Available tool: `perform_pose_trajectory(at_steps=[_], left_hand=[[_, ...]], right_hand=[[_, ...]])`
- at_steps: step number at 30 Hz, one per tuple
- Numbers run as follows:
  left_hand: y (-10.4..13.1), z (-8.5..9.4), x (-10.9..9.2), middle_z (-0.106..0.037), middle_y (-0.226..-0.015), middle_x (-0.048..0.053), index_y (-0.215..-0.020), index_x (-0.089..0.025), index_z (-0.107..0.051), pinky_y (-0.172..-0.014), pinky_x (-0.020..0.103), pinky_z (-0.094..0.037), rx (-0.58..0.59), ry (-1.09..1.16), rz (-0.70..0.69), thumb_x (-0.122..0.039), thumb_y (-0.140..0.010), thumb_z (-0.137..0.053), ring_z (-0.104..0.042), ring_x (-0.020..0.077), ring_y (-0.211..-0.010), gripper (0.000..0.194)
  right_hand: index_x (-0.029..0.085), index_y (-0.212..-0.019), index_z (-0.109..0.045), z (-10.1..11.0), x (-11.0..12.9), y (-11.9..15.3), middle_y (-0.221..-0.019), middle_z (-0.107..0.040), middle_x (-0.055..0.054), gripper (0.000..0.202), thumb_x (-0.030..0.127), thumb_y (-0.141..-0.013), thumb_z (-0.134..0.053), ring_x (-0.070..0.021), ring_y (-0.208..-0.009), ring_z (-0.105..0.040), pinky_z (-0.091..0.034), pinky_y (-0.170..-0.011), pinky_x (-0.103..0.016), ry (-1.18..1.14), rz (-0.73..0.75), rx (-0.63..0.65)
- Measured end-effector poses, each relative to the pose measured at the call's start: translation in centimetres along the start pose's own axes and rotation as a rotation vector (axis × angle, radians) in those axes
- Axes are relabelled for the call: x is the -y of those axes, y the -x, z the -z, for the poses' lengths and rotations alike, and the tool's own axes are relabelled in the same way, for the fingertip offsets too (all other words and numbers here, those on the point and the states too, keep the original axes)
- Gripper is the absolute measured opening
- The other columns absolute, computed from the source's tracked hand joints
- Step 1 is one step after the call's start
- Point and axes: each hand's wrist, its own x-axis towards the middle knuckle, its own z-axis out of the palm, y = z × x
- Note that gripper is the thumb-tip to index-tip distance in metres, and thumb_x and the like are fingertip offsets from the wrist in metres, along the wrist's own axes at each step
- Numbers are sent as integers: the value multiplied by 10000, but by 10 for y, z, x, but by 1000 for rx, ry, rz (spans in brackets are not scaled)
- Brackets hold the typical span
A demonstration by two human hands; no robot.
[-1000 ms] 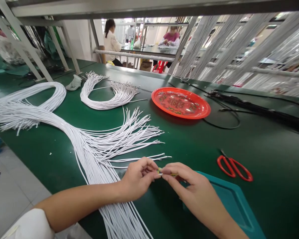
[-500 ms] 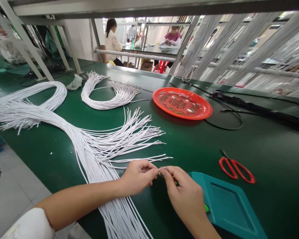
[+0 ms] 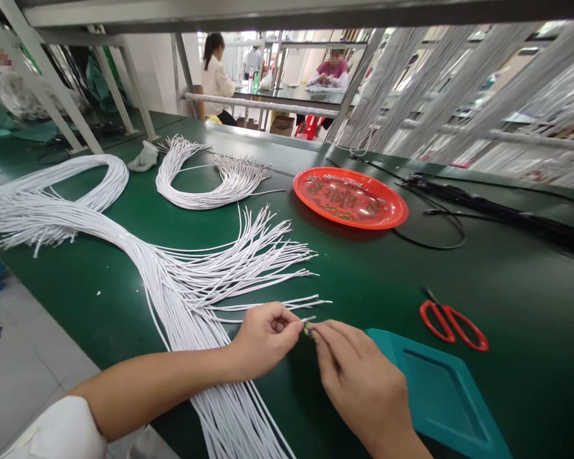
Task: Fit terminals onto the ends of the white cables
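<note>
My left hand (image 3: 265, 338) is closed in a pinch on the end of a white cable (image 3: 308, 319), whose tip pokes out past the fingertips. Opposite it, my right hand (image 3: 361, 376) is closed on a small yellow-and-dark piece (image 3: 309, 329), mostly hidden by the fingers and too small to name. The fingertips of both hands almost meet at the cable end. Under my left forearm runs a thick bundle of white cables (image 3: 172, 299), its loose ends fanned out over the green table (image 3: 363, 280).
A teal plastic tray (image 3: 447, 389) lies beside my right hand. Red-handled scissors (image 3: 452, 322) rest farther right. Behind are a red oval tray (image 3: 349, 199), a curled white cable bundle (image 3: 191, 197) and black cables (image 3: 507, 213). A metal shelf beam (image 3: 268, 16) crosses overhead; people sit beyond.
My right hand has turned and its fingers have shifted, so the cable tip and the yellow piece show more. The green end seen by my right wrist is now hidden. My left hand barely moved.
</note>
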Motion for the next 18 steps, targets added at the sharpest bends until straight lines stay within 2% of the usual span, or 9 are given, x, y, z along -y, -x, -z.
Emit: perform_pose_trajectory(at_steps=[3, 11, 18], left_hand=[[0, 0, -2, -536, -600, -5, -696, -122, -563, -499, 183, -367, -11, -12, -5, -301, -743, -543, -453, 73, -531, 187], [2, 1, 2, -601, -677, 28, -730, -128, -606, -531, 185, -398, -15, -150, -98, -275, -757, -528, -500, 92, -585, 168], [5, 5, -5, -597, -649, 20, -726, -146, -633, -565, 198, -384, -13, -362, -259, -263, -778, -508, -489, 93, -583, 179]], right_hand=[[161, -905, -589, 2, 5, 0, -821, -651, -75, 137, 209, -800, -516, -158, -747, -600, -472, -675, -271, -71, -180, -35], [180, -827, -599, -4, 10, -4, -803, -643, -55, 116, 233, -810, -498, -137, -725, -602, -461, -612, -231, -102, -199, -17], [179, -808, -550, -5, 15, -4, -757, -618, -48, 115, 236, -829, -452, -128, -670, -585, -439, -565, -215, -139, -278, 37]])
